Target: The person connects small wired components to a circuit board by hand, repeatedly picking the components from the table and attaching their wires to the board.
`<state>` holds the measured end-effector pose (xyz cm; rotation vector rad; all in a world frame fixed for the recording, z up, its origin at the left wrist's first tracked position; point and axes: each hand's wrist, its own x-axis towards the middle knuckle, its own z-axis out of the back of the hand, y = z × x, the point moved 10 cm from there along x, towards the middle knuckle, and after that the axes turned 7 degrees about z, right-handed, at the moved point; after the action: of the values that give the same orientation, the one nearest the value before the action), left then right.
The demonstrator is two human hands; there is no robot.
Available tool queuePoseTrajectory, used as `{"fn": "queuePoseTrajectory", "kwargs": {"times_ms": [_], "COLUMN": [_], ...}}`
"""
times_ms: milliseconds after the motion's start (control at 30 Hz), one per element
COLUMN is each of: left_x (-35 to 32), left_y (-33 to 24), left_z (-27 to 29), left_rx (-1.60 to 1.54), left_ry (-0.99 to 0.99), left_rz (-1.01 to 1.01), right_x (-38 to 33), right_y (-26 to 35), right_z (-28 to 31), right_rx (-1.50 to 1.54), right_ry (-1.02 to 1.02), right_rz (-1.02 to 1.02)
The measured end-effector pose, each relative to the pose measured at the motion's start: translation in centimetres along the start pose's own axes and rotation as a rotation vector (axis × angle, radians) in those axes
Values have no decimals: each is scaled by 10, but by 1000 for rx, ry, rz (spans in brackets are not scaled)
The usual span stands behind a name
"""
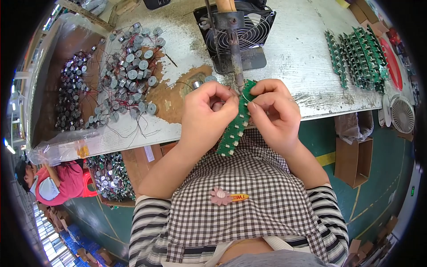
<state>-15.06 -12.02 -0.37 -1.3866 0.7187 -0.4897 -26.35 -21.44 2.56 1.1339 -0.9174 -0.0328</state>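
A long green circuit board strip (233, 133) with a row of small white connectors slants between my hands, its upper end under the tip of a soldering iron (237, 60) mounted upright on a stand. My right hand (276, 109) is closed at the board's upper right edge. A thin pale wire (245, 96) runs from its fingertips toward the iron's tip. On the board's left side, my left hand (207, 113) is pinched closed; what it holds is hidden by the fingers. Just beyond that hand lie small round silver motors (197, 84) with thin wires.
A heap of wired motors (133, 66) covers the table's left part, beside a plastic-lined carton (49, 89) of more. A black fan (255, 26) stands behind the iron. Stacked green boards (362, 58) lie at right. A person in red (62, 182) sits at far left.
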Motion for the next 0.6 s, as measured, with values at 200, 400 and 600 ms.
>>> {"fn": "queuePoseTrajectory", "kwargs": {"times_ms": [200,400,600], "left_x": [-1,-3,-1], "left_y": [-7,-1,-6], "left_z": [1,1,-2], "left_rx": [28,23,73], "left_ry": [2,12,99], "left_rz": [-40,-8,16], "right_x": [3,-4,-1], "right_y": [5,-1,-4], "right_z": [0,0,4], "right_rx": [-31,51,77], "right_ry": [12,-24,-38], "right_rz": [60,-12,-37]}}
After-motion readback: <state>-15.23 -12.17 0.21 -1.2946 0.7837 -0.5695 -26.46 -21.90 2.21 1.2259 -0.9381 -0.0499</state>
